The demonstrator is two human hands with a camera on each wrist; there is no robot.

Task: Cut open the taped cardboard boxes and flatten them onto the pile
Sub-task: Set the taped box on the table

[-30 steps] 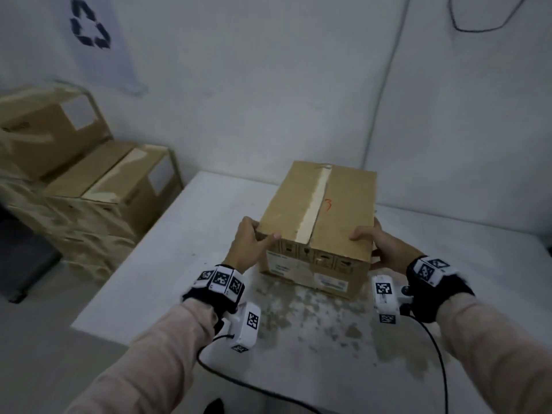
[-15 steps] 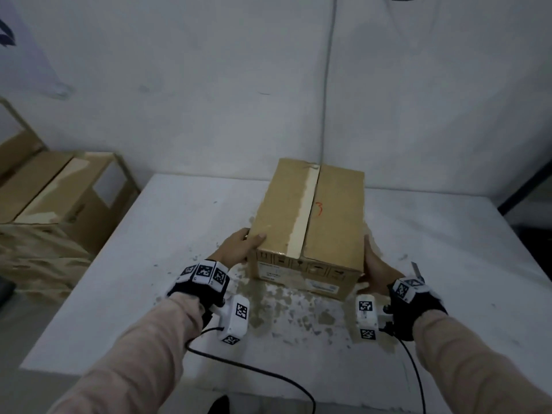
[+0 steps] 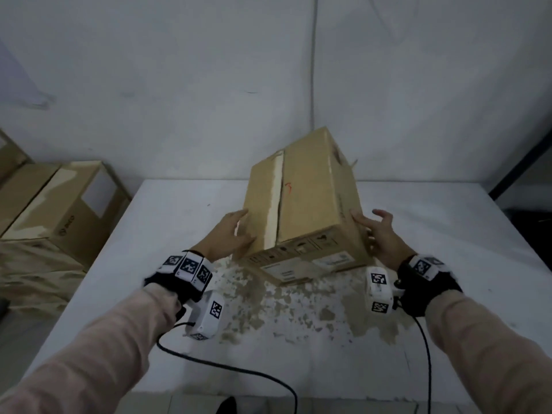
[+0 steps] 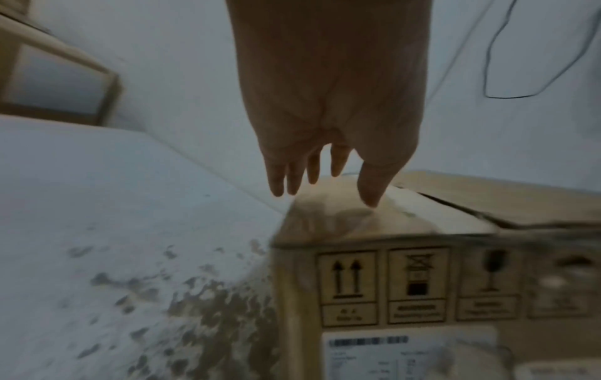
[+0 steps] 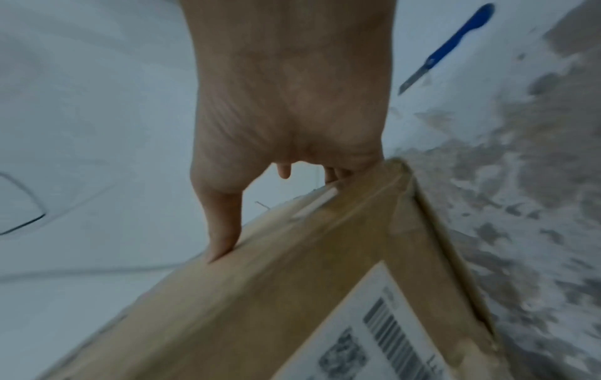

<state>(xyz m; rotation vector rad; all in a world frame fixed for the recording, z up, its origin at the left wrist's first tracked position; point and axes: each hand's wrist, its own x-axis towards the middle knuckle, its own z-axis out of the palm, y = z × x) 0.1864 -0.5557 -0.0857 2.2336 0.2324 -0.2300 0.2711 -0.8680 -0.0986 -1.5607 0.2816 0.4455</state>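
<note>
Grip: left hand (image 3: 230, 234) and right hand (image 3: 379, 234), fingers straight, press opposite sides of the cardboard box (image 3: 301, 210).
Box position: tilted on the bench (image 3: 167, 222).
Progress: tape seam (image 3: 276, 201) uncut.
Remaining: cutting, flattening; knife (image 5: 448, 48) lies apart.

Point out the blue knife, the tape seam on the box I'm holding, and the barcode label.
blue knife (image 5: 455, 43): right wrist view, on the blue handle.
tape seam (image 3: 275, 201): head view, mid-length of the pale strip on the box's top.
barcode label (image 4: 406, 357): left wrist view, on the white sticker below the barcode.
</note>
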